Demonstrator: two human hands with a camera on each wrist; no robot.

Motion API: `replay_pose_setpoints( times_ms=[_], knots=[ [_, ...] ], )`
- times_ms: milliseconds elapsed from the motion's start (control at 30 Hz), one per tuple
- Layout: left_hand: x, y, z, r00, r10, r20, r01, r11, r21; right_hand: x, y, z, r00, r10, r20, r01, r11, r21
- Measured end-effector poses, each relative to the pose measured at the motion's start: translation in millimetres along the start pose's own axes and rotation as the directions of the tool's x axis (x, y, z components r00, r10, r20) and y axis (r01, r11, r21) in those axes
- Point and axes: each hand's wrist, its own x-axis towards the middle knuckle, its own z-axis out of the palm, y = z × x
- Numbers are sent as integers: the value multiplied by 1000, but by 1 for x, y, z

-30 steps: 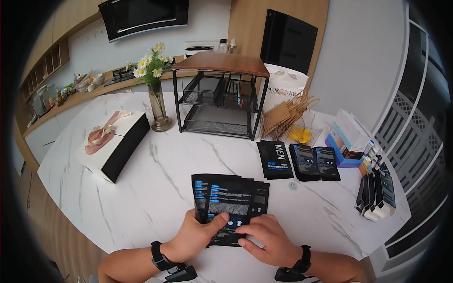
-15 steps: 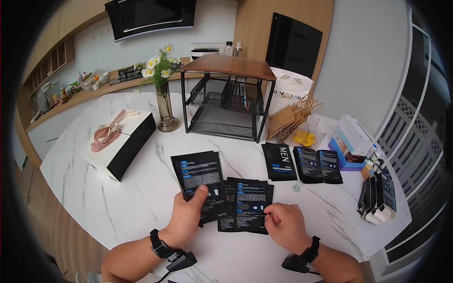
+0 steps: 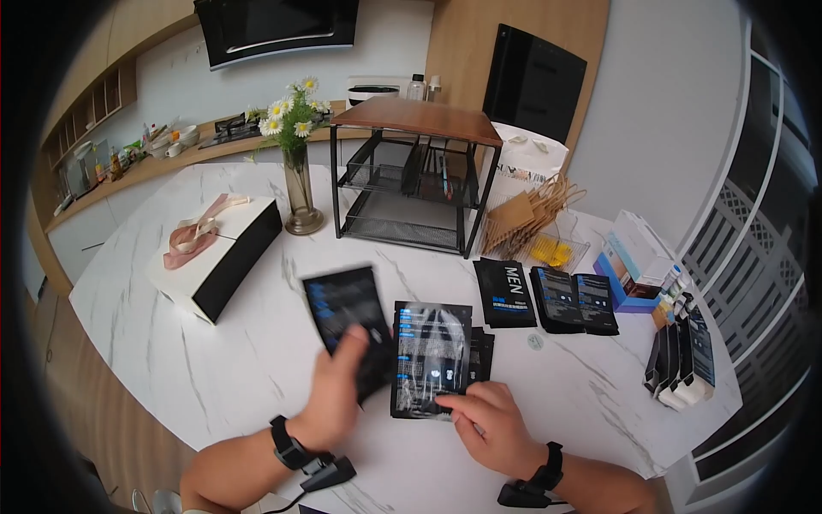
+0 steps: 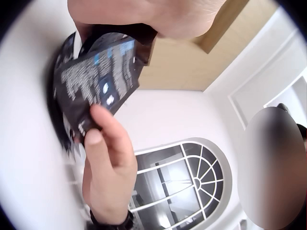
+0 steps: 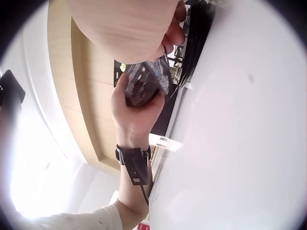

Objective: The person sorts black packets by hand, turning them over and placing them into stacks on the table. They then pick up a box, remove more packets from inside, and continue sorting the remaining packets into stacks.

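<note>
My left hand (image 3: 332, 390) grips several flat black sachets (image 3: 347, 295) printed with blue and white text, its thumb across the front of them. My right hand (image 3: 492, 428) pinches the lower edge of another black sachet (image 3: 432, 351), whose glossy face catches the light. Under that one, more black sachets (image 3: 482, 355) show at the right on the table. The left wrist view has the right hand (image 4: 110, 153) with its index finger on the printed face of the sachet (image 4: 96, 79). In the right wrist view, the left hand (image 5: 136, 112) wraps around its sachets (image 5: 144, 86).
Beyond the hands at right lie black sachet stacks (image 3: 505, 295) (image 3: 574, 300), one marked MEN. Farther right stand opened black boxes (image 3: 681, 355). A two-tier mesh organizer (image 3: 402, 193), a flower vase (image 3: 300, 193) and a white box with ribbon (image 3: 218, 257) stand across the marble-patterned table (image 3: 248, 377).
The left hand has moved left and away from the pile with its sachets, which were over the pile before. The right hand has moved onto the pile and taken the top sachet by its edge.
</note>
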Motion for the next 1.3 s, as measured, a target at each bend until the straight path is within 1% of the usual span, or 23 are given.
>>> replay_pose_setpoints(
  times_ms=[100, 133, 200, 267, 333, 367, 467, 500, 567, 633, 667, 733, 800, 867, 900, 933, 967, 1000, 1100, 1167, 1200, 1267, 1300],
  knots=[
    [17, 20, -8, 973, 219, -72, -217, 976, 24, 2, 7, -1, 999, 30, 46, -26, 997, -79],
    [17, 22, -8, 973, 222, -68, -221, 975, 26, 2, 8, -1, 997, 36, 63, -28, 992, -126],
    [15, 23, -7, 987, 154, -39, -149, 982, 116, 5, 6, -4, 997, 42, 59, -32, 987, -157],
    [10, 15, -4, 997, 79, 7, -79, 987, 138, 6, 2, -7, 997, 53, 56, -42, 982, -187],
    [4, 5, -4, 999, 24, -28, -19, 984, 179, 5, -1, -10, 998, 56, -4, -55, 965, -257],
    [1, 5, -4, 1000, -8, -14, 10, 980, 198, 4, 1, -11, 998, 62, -6, -62, 965, -256],
    [-7, 8, 6, 1000, -17, 26, 11, 981, 192, 2, 4, -11, 998, 61, 20, -53, 963, -266],
    [-9, 5, 6, 999, -20, 27, 14, 981, 194, 3, 2, -10, 999, 52, 10, -49, 974, -220],
    [-15, -1, 6, 998, -63, 26, 52, 950, 307, 6, -6, -10, 999, 40, 1, -39, 984, -173],
    [-25, -4, 12, 990, -124, 65, 98, 944, 315, 9, -19, -13, 1000, 12, -13, -10, 993, 114],
    [-29, -6, 13, 984, -153, 91, 117, 942, 316, 9, -20, -13, 1000, 9, -12, -7, 993, 114],
    [-30, -9, 13, 976, -189, 111, 152, 948, 279, 5, -20, -11, 991, -4, 134, -6, 997, 71],
    [-30, -8, 13, 956, -254, 144, 221, 952, 211, 3, -17, -8, 988, -14, 155, 8, 999, 38],
    [-27, -7, 11, 953, -256, 164, 216, 949, 228, 1, -9, -1, 999, 25, 39, -28, 997, 73],
    [-25, -6, 11, 959, -249, 132, 228, 961, 157, 5, -10, -1, 998, -5, -68, 8, 999, 39],
    [-23, -6, 12, 965, -244, 101, 236, 968, 85, 5, -6, -1, 998, -7, -64, 9, 999, 39],
    [-19, -5, 12, 973, -205, 102, 204, 979, 20, 3, 3, -1, 996, 22, -85, -23, 1000, -2],
    [-17, -1, 10, 972, -215, 100, 220, 975, -39, 2, 8, -3, 993, 50, -109, -54, 998, -42],
    [-4, -5, -4, 981, -158, 116, 163, 986, -34, 1, 15, -9, 989, 86, -119, -100, 988, -118],
    [-1, -1, -2, 993, -119, 20, 118, 993, 30, -1, 22, -8, 986, 108, -127, -131, 974, -184],
    [-2, -2, -1, 993, -120, 20, 120, 992, 31, -1, 21, -10, 986, 110, -127, -132, 974, -184],
    [-5, -3, 2, 997, -67, 38, 64, 994, 86, -1, 16, -15, 972, 235, -1, -227, 939, -258],
    [-6, -4, 3, 997, -72, 37, 68, 994, 85, 0, 13, -17, 971, 239, 1, -231, 938, -258]
  ],
)
